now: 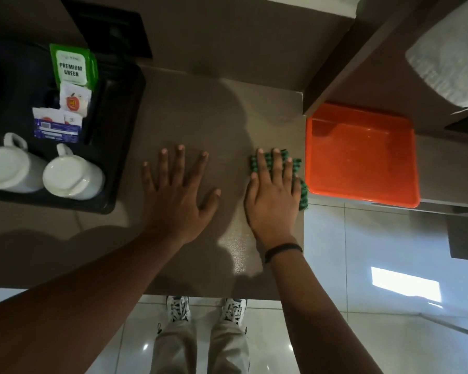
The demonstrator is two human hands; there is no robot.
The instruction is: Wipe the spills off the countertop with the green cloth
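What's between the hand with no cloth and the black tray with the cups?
Nothing: in the head view, only bare countertop lies between the left hand and the black tray.

cloth (304, 194): green, dark check | tray (362, 157): orange | mugs (70, 175): white | mug tray (114, 163): black

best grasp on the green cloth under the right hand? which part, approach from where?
Judging by its pose, take the green knobbly cloth at the far-right edge that shows past the fingertips of the right hand, coming from above. It lies flat on the brown countertop at its right edge, beside the orange plastic tray, so a top-down pinch or flat palm press probably suits.
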